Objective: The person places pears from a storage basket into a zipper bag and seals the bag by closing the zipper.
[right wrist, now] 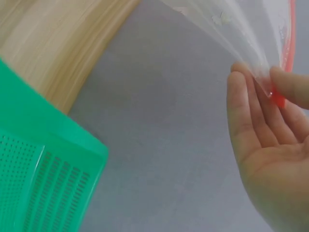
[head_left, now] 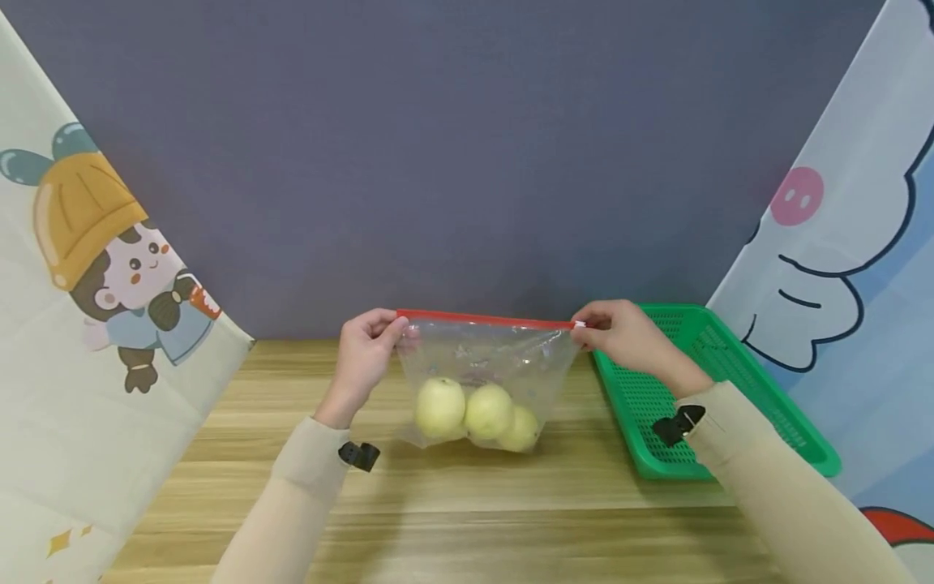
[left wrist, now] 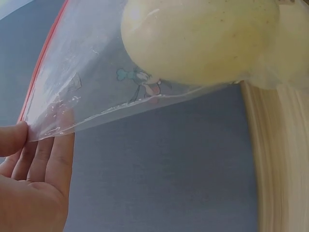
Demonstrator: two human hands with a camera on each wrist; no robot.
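A clear zip bag (head_left: 477, 353) with a red zip strip (head_left: 481, 319) along its top is stretched between my two hands. Three or so pale yellow-green round fruits (head_left: 489, 411), apples or pears, lie at its bottom. My left hand (head_left: 367, 357) pinches the top left corner between thumb and fingers; in the left wrist view the thumb (left wrist: 12, 139) presses on the corner. At the other end, my right hand (head_left: 627, 337) pinches the top right corner, by a small white slider (head_left: 580, 324). The red strip looks closed along its length, though I cannot tell for certain.
A green plastic basket (head_left: 631, 438) with a perforated floor stands on the right, partly under my right forearm. Below everything is a wood-grain table (head_left: 467, 535). A grey backdrop (head_left: 467, 162) rises behind it, with cartoon-printed cloths (head_left: 44, 341) at both sides.
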